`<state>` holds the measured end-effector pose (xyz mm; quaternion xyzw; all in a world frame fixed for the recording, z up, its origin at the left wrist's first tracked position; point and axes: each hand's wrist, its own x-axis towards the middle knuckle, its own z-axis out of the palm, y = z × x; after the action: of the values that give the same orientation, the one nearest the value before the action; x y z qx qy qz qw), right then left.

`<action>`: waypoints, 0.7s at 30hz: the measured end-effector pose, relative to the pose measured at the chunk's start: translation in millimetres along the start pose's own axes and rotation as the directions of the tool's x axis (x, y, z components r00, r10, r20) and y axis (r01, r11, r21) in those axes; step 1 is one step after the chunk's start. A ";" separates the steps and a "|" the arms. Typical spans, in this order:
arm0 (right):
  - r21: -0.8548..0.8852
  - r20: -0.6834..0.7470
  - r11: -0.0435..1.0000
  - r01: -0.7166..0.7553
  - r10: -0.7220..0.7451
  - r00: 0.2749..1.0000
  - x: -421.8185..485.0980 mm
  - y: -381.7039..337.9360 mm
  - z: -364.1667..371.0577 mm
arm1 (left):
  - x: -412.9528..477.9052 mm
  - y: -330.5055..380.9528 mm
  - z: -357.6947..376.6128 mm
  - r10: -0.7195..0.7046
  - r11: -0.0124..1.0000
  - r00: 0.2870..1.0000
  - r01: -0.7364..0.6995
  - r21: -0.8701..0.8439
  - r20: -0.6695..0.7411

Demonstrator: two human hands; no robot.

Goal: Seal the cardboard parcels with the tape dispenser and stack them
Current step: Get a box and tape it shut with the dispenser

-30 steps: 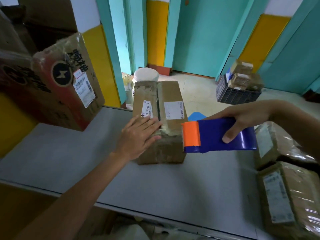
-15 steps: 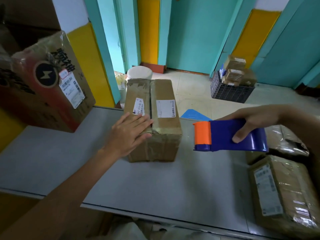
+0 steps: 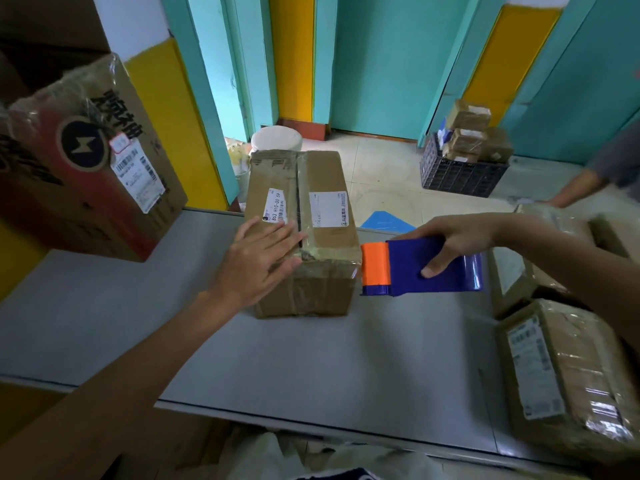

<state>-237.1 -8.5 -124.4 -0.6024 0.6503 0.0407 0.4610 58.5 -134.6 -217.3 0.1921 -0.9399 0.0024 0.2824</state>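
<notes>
Left hand (image 3: 258,259) is lying flat, fingers spread, on the parcel (image 3: 304,237); right hand (image 3: 457,237) is gripping the tape dispenser (image 3: 420,266) beside it. Tape may be wrinkling if the parcel slides.

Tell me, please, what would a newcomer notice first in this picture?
First, the blue tape dispenser with an orange front, held in the right hand at the right end of the cardboard parcel in the middle of the grey table. The left hand lies flat on the parcel's near left corner. Next, the big printed carton at the far left.
</notes>
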 end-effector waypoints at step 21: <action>0.214 -0.214 0.975 -0.059 0.106 0.971 9.2 7.7 31.8 | 7.0 -15.4 -2.8 -0.034 0.998 0.992 0.026 0.064 0.121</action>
<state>-224.5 6.0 -152.4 -0.5244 0.7235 -0.0759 0.4425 60.2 -151.1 -212.8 0.2146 -0.9519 0.0156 0.2181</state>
